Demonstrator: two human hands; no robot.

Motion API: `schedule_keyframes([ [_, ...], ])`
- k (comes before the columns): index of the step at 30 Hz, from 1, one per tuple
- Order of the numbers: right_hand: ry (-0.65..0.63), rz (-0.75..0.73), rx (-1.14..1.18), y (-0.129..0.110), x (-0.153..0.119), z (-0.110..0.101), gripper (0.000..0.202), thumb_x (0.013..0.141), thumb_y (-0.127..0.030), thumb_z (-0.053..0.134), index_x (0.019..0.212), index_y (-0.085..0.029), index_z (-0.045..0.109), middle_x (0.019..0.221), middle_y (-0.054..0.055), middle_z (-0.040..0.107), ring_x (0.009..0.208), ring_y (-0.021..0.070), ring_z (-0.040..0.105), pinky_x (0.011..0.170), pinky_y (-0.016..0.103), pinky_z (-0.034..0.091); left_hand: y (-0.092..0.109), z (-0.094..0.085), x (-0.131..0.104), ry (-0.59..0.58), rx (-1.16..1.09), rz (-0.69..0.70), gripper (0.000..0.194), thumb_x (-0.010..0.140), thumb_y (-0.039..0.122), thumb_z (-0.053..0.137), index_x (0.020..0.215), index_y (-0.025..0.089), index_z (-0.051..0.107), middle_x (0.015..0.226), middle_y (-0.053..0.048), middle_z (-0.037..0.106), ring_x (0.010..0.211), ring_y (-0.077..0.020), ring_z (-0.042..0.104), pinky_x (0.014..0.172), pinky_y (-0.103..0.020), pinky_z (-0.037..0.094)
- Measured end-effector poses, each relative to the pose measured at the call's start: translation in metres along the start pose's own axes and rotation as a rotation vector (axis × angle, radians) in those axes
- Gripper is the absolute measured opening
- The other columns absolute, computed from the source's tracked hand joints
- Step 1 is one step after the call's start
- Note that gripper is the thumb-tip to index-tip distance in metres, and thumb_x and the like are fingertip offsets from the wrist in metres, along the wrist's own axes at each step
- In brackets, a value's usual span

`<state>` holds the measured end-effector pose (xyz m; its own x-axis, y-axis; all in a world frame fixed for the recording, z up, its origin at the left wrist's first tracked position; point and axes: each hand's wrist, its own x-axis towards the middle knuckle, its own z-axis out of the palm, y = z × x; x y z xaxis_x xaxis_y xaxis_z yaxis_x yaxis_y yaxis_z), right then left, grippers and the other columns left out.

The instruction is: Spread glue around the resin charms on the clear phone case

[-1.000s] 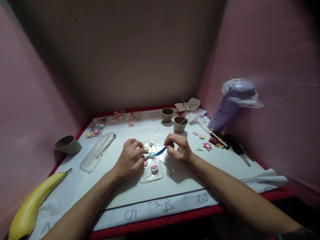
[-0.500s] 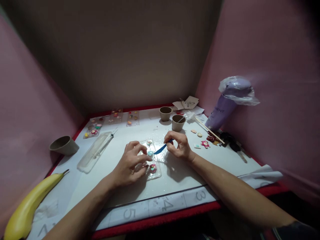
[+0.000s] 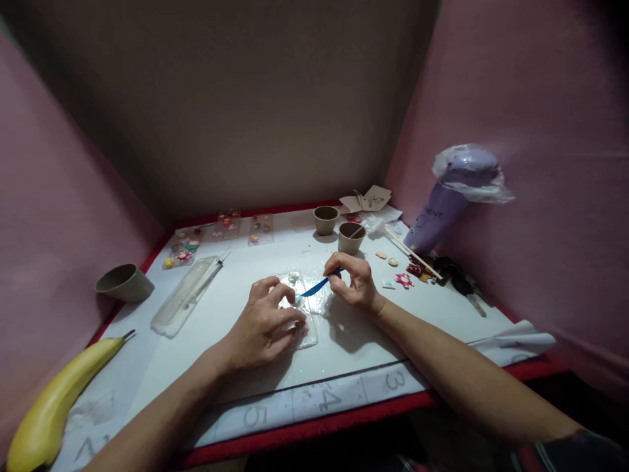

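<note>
A clear phone case (image 3: pixel 308 337) with small decorative charms lies on the white table sheet. My left hand (image 3: pixel 265 321) rests over its left side, fingers curved and apart, and partly hides the charms. A pale round charm (image 3: pixel 293 277) shows near the top of the case, and a light blue patch is partly covered by my fingers. In a pinch between thumb and fingers, my right hand (image 3: pixel 354 282) holds a blue plastic knife (image 3: pixel 315 287). The tip of the knife points left and down, at or just above the blue patch; whether it touches cannot be told.
Loose charms, including a pink bear-shaped one (image 3: pixel 404 280), lie at right near a wooden stick (image 3: pixel 413 252) and a purple bottle (image 3: pixel 435 213). Two brown cups (image 3: pixel 325 221) stand behind. At left are another cup (image 3: pixel 125 285), a clear case (image 3: pixel 184 298) and a banana (image 3: pixel 63 406).
The knife's tip has shifted slightly up and left. My left hand has moved a little right and now covers more of the lower charm.
</note>
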<state>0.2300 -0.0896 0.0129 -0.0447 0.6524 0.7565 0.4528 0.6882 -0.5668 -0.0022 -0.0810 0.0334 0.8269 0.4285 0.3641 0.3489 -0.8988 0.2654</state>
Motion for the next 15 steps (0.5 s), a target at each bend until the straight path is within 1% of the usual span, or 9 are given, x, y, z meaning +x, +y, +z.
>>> schedule_keyframes([
  [5,0.02,-0.019,0.018,-0.0007,0.0005,0.0003,0.013,0.069,-0.009,0.048,0.071,-0.02,0.054,0.065,0.0,0.055,0.059,0.0139,0.051,0.056,0.028,0.042,0.0001,0.0004,-0.0002,0.008,-0.015,0.003,0.012,0.085,0.027,0.059,0.091,0.026,0.07,0.106,-0.007,0.054,0.114,-0.0284,0.035,0.099,-0.046,0.031],
  [15,0.017,-0.027,0.033,0.0004,0.0013,0.0002,0.014,0.068,-0.008,0.048,0.071,-0.019,0.055,0.065,0.0,0.054,0.055,0.0121,0.046,0.054,0.027,0.039,-0.001,0.0014,0.0003,0.008,0.001,0.012,0.01,0.085,0.027,0.059,0.089,0.023,0.067,0.107,-0.007,0.053,0.114,-0.0289,0.035,0.099,-0.047,0.031],
])
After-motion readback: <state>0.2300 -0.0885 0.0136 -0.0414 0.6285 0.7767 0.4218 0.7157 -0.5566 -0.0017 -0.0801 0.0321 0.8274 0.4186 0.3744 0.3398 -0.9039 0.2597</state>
